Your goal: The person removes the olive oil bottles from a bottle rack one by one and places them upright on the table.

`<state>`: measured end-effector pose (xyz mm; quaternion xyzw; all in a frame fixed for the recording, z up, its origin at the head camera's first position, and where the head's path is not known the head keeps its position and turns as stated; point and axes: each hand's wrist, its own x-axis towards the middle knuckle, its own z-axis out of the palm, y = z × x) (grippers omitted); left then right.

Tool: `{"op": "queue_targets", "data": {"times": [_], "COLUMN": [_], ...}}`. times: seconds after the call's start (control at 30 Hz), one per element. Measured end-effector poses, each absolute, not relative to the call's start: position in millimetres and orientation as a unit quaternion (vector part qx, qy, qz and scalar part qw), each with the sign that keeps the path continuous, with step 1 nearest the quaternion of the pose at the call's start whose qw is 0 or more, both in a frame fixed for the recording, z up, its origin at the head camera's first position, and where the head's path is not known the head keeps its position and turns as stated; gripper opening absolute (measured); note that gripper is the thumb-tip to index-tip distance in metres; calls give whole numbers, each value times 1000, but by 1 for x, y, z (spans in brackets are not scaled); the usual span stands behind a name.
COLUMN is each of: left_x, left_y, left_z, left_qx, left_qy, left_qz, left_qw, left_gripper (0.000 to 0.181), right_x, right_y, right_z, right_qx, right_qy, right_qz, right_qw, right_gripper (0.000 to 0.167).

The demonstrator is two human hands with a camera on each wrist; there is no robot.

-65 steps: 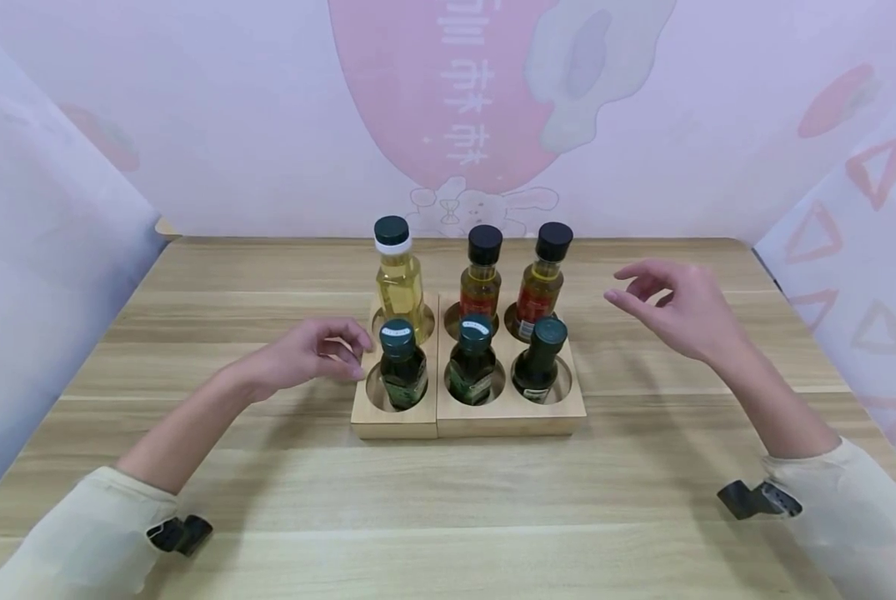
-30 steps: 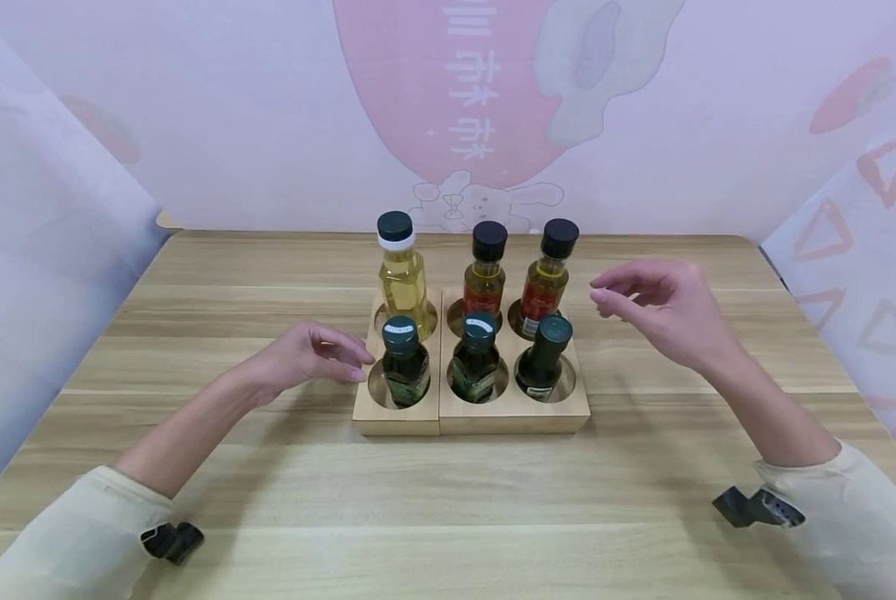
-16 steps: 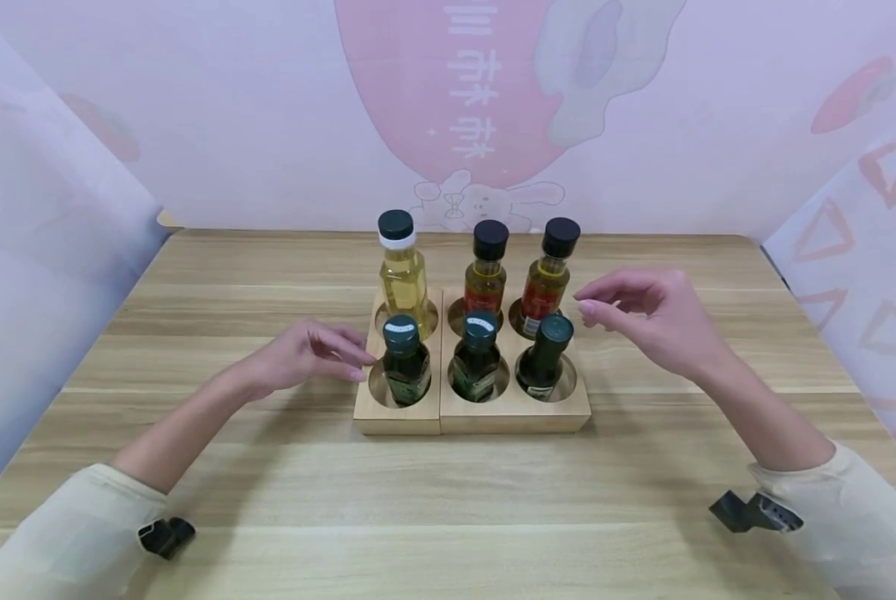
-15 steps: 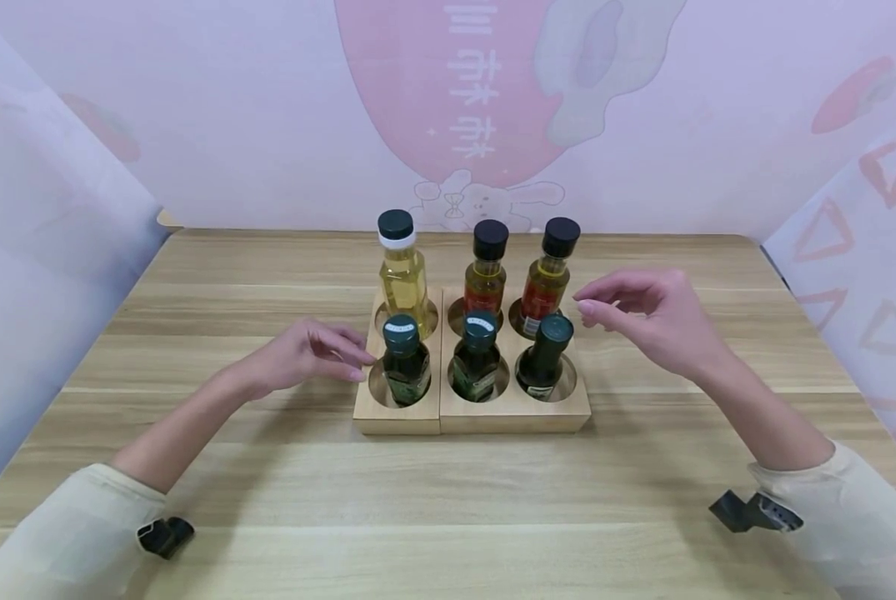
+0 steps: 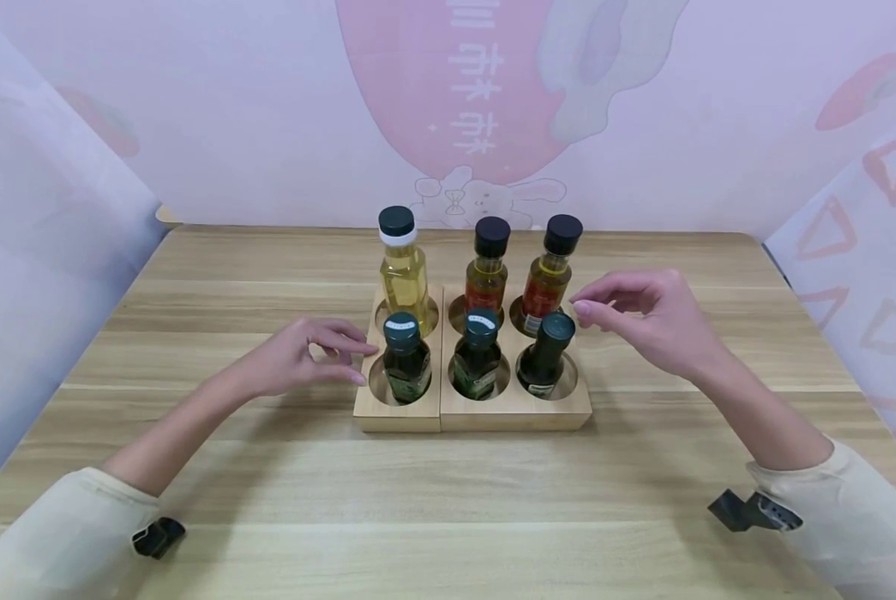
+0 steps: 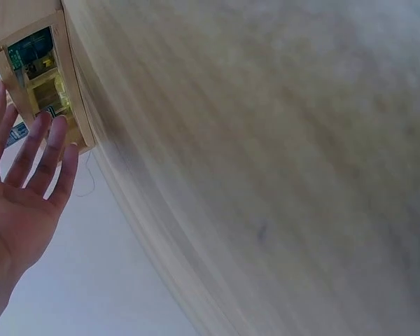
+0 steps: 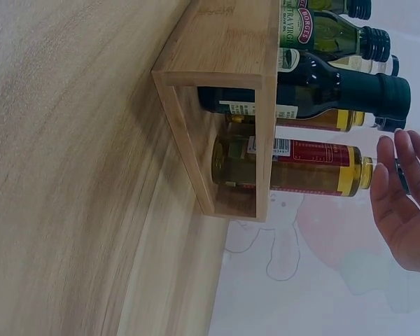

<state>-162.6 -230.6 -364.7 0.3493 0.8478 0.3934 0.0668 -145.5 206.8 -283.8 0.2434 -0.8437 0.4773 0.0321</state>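
Observation:
Two wooden racks stand side by side, a narrow one (image 5: 397, 423) and a wider one (image 5: 515, 422), holding bottles in round holes. The back row has a pale yellow oil bottle (image 5: 404, 279) and two black-capped, red-labelled bottles (image 5: 483, 287) (image 5: 545, 287). Three dark green bottles (image 5: 406, 367) (image 5: 475, 367) (image 5: 543, 358) form the front row. My left hand (image 5: 297, 358) is at the narrow rack's left side, fingers spread; whether they touch it cannot be told. My right hand (image 5: 653, 321) hovers right of the wide rack, thumb and fingers apart, holding nothing.
The racks stand on a wood-grain table (image 5: 448, 500). A pale printed sheet (image 5: 267, 108) rises behind the table's back edge, with similar sheets on the left and right. A dark device (image 5: 158, 537) is at the left sleeve, another (image 5: 755, 510) at the right.
My right hand has come left, closer to the wide rack. The left hand's thumb and fingers have spread wider beside the narrow rack. The bottles stay in their holes.

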Motion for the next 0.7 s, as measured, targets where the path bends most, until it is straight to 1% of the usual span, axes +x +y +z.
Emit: {"op": "queue_targets", "data": {"times": [0.23, 0.33, 0.5, 0.7], "left_x": [-162, -162, -162, -163], "left_y": [-228, -228, -227, -227], "left_z": [-366, -367, -366, -366], "left_qx": [371, 375, 367, 351], "left_qy": [851, 850, 850, 842], "left_qz": [370, 368, 376, 404], "left_qw": [32, 27, 36, 61], "left_gripper": [38, 38, 38, 38], "right_x": [-144, -144, -144, -147], "right_y": [205, 205, 204, 203], "right_z": [-283, -283, -286, -292], "right_qx": [245, 254, 279, 306], "right_qy": [-843, -837, -819, -808], "right_qz": [478, 484, 501, 504], "right_qw": [22, 20, 18, -3], "right_gripper": [9, 9, 11, 21]}}
